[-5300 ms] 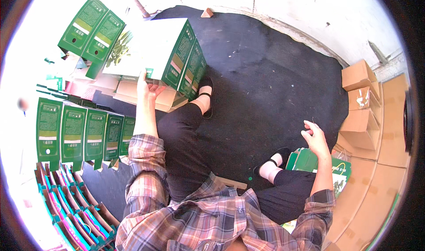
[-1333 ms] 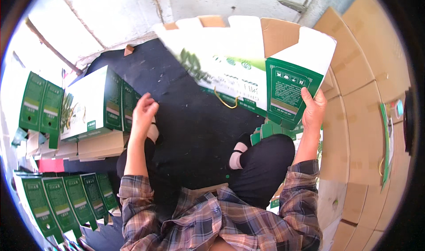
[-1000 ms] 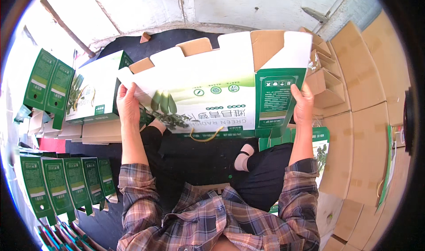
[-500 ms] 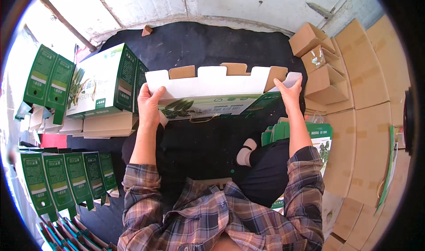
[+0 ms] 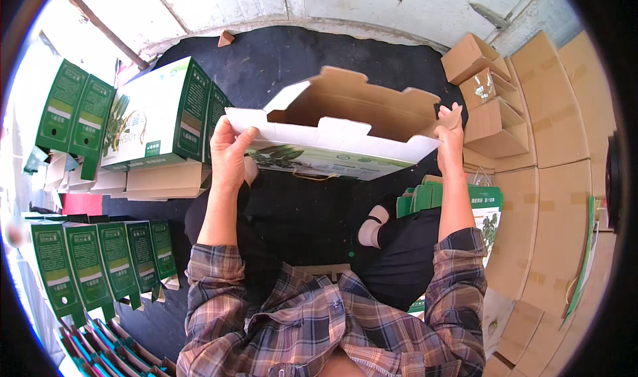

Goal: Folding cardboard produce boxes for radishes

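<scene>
Between my hands is a white and green printed carton (image 5: 345, 138), spread into a tube with its brown inside showing at the top. Notched flaps stand along its upper edges, and a cord handle hangs on the side facing me. My left hand (image 5: 229, 152) grips its left corner, thumb on the white flap. At the right end, my right hand (image 5: 450, 138) is closed on the corner and a brown flap. The carton is held above the black floor sheet, in front of my legs.
Printed green and white cartons (image 5: 149, 118) stand stacked at the left, with a row of green cartons (image 5: 86, 261) nearer me. Flat green cartons (image 5: 485, 194) lie by my right knee. Brown boxes (image 5: 551, 178) line the right side. A brick piece (image 5: 226, 39) lies by the far wall.
The carton has gone from nearly flat to spread open, its far wall moving away from the near one. My right hand has shifted slightly down and closed round the corner.
</scene>
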### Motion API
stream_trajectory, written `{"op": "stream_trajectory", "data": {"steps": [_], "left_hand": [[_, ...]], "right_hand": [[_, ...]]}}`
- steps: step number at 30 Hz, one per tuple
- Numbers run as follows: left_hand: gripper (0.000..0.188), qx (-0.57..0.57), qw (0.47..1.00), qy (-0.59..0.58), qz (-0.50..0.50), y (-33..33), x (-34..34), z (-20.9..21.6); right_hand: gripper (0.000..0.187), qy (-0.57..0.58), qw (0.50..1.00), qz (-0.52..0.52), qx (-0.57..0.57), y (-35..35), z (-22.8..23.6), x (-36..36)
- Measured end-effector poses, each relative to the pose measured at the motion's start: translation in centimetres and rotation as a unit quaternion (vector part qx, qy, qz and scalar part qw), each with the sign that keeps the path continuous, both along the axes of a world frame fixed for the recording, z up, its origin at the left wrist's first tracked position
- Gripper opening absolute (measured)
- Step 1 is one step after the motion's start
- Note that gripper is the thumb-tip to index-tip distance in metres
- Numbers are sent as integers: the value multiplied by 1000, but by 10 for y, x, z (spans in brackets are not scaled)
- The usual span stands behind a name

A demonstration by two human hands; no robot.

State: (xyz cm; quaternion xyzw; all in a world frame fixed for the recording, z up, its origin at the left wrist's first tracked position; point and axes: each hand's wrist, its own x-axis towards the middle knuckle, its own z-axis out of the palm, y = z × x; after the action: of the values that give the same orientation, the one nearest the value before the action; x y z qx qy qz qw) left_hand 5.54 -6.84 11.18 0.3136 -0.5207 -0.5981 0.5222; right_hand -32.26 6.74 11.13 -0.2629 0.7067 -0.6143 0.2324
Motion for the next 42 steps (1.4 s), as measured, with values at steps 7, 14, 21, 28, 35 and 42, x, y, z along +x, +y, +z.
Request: {"op": "stream_trajectory", "data": {"steps": [7, 14, 21, 28, 35, 42], "left_hand": [[25, -10, 998, -63, -11, 5, -1, 1], [20, -29, 980, -178, -82, 4, 5, -4], [22, 38, 965, -243, -91, 7, 11, 5], [25, -56, 905, -420, 44, 9, 19, 11], [46, -38, 810, -578, 94, 5, 6, -2], [73, -176, 739, -638, 125, 16, -8, 0]], "right_hand": [[74, -117, 982, 123, -88, -1, -2, 3], [71, -200, 961, 178, -74, -5, -14, -2], [68, -229, 952, 177, -100, -4, -14, -2], [64, -214, 955, 177, -104, -9, -12, 4], [62, -179, 957, 189, -128, -12, -13, 9], [59, 22, 985, 161, -64, -11, -1, 19]]}}
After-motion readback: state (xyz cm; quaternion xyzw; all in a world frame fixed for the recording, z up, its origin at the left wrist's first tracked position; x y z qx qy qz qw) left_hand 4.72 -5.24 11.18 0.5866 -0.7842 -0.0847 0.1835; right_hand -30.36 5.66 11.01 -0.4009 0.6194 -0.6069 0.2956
